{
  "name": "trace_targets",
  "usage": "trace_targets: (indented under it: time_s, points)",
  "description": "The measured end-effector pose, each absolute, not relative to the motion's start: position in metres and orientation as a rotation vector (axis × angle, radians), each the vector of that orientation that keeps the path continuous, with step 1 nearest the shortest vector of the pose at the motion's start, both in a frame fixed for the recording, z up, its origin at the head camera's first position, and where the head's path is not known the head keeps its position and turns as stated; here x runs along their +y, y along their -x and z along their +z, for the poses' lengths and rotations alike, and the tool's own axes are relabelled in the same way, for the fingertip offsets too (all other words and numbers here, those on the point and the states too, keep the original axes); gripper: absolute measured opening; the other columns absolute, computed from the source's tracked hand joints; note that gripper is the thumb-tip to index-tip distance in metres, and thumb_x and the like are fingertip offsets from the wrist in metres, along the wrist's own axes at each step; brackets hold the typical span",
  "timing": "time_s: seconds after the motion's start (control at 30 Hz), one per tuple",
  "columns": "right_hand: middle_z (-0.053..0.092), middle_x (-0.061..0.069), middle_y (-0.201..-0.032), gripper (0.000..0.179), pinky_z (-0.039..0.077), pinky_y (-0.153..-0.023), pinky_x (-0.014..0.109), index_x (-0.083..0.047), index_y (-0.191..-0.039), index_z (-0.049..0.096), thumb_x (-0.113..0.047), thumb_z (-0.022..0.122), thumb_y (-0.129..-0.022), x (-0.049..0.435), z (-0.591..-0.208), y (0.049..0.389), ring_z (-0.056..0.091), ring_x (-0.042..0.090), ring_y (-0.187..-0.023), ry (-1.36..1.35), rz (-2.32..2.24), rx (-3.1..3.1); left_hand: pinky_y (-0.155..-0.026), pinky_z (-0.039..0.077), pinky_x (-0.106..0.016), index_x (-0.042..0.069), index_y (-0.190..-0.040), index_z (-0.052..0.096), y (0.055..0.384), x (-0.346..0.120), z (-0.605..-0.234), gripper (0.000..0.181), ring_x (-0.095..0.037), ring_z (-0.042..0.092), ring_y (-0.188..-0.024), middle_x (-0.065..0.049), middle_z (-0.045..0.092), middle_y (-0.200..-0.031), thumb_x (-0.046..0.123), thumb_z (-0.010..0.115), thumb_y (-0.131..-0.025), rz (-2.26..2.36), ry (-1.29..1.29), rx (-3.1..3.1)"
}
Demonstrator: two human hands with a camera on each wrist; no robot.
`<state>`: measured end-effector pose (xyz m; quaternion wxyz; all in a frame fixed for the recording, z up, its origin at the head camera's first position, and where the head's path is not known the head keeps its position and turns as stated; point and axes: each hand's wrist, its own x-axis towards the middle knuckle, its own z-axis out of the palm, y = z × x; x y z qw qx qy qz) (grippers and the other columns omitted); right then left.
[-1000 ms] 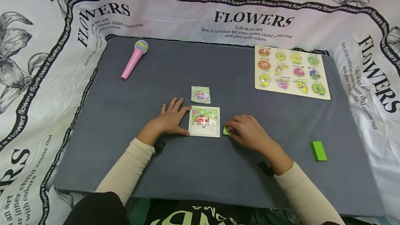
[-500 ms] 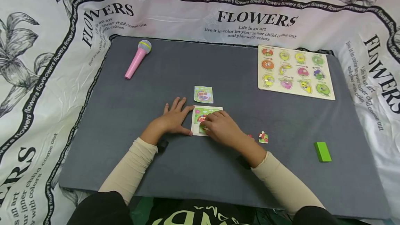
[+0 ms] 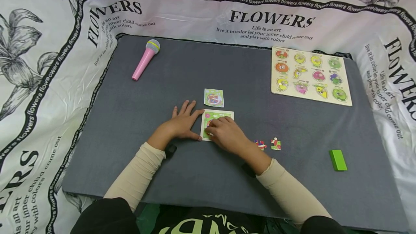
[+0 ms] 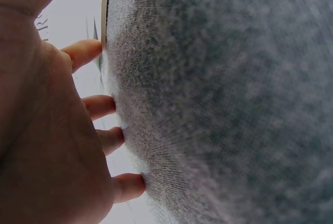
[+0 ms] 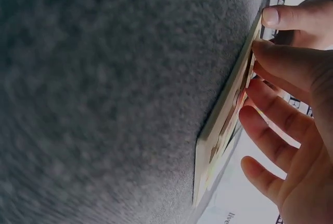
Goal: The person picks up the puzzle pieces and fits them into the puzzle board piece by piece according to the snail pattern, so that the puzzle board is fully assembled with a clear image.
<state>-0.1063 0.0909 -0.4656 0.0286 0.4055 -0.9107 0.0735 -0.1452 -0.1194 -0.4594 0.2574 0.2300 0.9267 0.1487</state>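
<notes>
A small wooden jigsaw puzzle board [image 3: 230, 113] lies flat mid-table, its colourful picture partly covered by my right hand [image 3: 227, 134]. Thumb and index finger of that hand pinch a puzzle piece low down at the board's left part; the piece is mostly hidden beneath them. In the right wrist view the other fingers bend loosely over the board [image 5: 207, 133]. My left hand [image 3: 178, 125] is spread along the left side, index fingertip at the upper corner and thumb at the lower. Its remaining fingertips rest on the cloth in the left wrist view.
Two loose puzzle pieces, one red and purple [image 3: 261, 144] and one red and green [image 3: 276, 144], lie right of the board. A picture card [image 3: 213, 98] sits behind it. Farther off are a pink toy microphone [image 3: 144, 62], a fruit board [image 3: 310, 98] and a green block [image 3: 338, 160].
My right hand has carried a puzzle piece leftward from beside the board onto its lower left, uncovering two loose pieces. The left hand keeps its place at the board's side.
</notes>
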Motion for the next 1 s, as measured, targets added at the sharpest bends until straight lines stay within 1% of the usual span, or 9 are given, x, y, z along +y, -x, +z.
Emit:
trace_targets:
  time_s: [0.23,0.43,0.53,0.63,0.83,1.0]
  points:
    - [0.065,0.000,-0.099,0.017,0.047,-0.089,0.042,-0.018,-0.103,0.075,-0.019,0.074,-0.086,0.092,-0.465,0.105,0.060,0.021,-0.096,-1.245,0.278,-2.782,-0.112,0.005,-0.067,0.025,-0.155,0.023,0.145,-0.119,-0.456,0.101,-0.036,-0.009,-0.149,-0.015,-0.002,-0.163,0.056,0.077,-0.076,0.402,-0.626,2.521]
    - [0.067,0.000,-0.103,0.022,0.046,-0.092,0.043,-0.018,-0.108,0.073,-0.017,0.074,-0.085,0.108,-0.459,0.101,0.060,0.023,-0.101,-1.228,0.328,-2.828,-0.112,0.005,-0.067,0.025,-0.155,0.023,0.142,-0.117,-0.456,0.100,-0.036,-0.008,-0.149,-0.015,-0.002,-0.163,0.056,0.076,-0.076,0.404,-0.626,2.520]
    - [0.068,0.002,-0.105,0.026,0.044,-0.094,0.045,-0.016,-0.111,0.073,-0.017,0.074,-0.085,0.127,-0.455,0.098,0.059,0.024,-0.104,-1.153,0.380,-2.881,-0.112,0.004,-0.066,0.026,-0.155,0.023,0.142,-0.115,-0.457,0.100,-0.035,-0.009,-0.149,-0.014,-0.002,-0.163,0.055,0.077,-0.076,0.410,-0.619,2.520]
    - [0.068,0.005,-0.106,0.029,0.043,-0.096,0.048,-0.014,-0.111,0.073,-0.017,0.077,-0.083,0.154,-0.451,0.091,0.058,0.027,-0.106,-1.071,0.400,-2.933,-0.112,0.003,-0.066,0.026,-0.156,0.022,0.140,-0.111,-0.460,0.101,-0.035,-0.010,-0.149,-0.014,-0.003,-0.163,0.055,0.077,-0.076,0.426,-0.624,2.508]
    - [0.067,0.008,-0.107,0.035,0.042,-0.095,0.051,-0.011,-0.110,0.073,-0.017,0.083,-0.077,0.200,-0.447,0.079,0.058,0.030,-0.105,-0.946,0.388,-2.990,-0.112,0.003,-0.067,0.024,-0.156,0.022,0.139,-0.112,-0.460,0.101,-0.036,-0.010,-0.149,-0.015,-0.003,-0.163,0.054,0.077,-0.077,0.452,-0.632,2.513]
    - [0.068,0.008,-0.106,0.035,0.044,-0.092,0.051,-0.011,-0.109,0.073,-0.018,0.084,-0.076,0.221,-0.451,0.072,0.059,0.031,-0.104,-0.912,0.388,-3.011,-0.111,0.003,-0.068,0.023,-0.156,0.022,0.141,-0.114,-0.457,0.102,-0.037,-0.010,-0.149,-0.016,-0.003,-0.163,0.053,0.078,-0.076,0.464,-0.618,2.518]
